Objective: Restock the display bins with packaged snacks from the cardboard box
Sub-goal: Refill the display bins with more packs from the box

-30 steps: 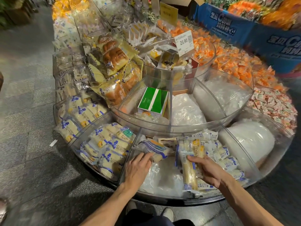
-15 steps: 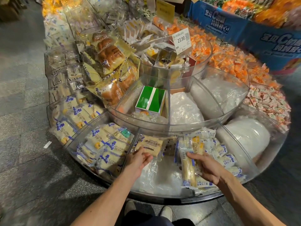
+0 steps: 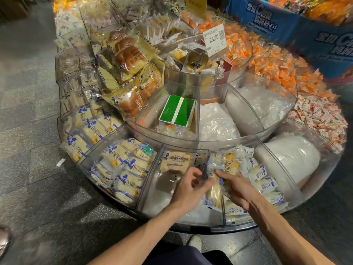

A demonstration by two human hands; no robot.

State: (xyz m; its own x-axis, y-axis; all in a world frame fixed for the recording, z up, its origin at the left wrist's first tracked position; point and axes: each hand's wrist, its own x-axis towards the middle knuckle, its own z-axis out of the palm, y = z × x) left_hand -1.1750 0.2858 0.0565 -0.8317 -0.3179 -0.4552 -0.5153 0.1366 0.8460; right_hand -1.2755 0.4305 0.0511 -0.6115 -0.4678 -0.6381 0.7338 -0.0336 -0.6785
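1. Nearest the camera, the person's two bare forearms reached forward over a pale shoe (image 3: 195, 243) on the dark tiled floor (image 3: 38, 188).
2. The right hand (image 3: 238, 188) gripped a long packet (image 3: 214, 192), thumb across its top end and fingers curled behind it. It held the packet upright in the front bin (image 3: 147, 182) of the round clear display.
3. The left hand (image 3: 188, 187) hung just beside that packet with its fingers curled toward it (motion blur hid whether they pinched it or only touched it, so I cannot tell its hold).
4. Just beyond the left hand, a toast packet (image 3: 175, 161) leaned at the back of the same bin, near the thumb.
5. To the right of the long packet lay a heap of small white-and-blue packets (image 3: 261, 180). In the neighbouring bin to the left, larger blue-printed cake packets (image 3: 126, 169) were piled.
6. On the raised middle tier, a green box (image 3: 177, 111) lay tilted in one compartment, with white plastic bags (image 3: 215, 121) filling the compartments beside it.
7. Farther back on the left, bread loaves (image 3: 129, 56) in yellow bags were stacked.
8. A price tag (image 3: 214, 40) reading 23.90 stood at the top tier, and orange sweets (image 3: 277, 66) spread out to its right.
9. A blue banner (image 3: 286, 23) ran behind them.
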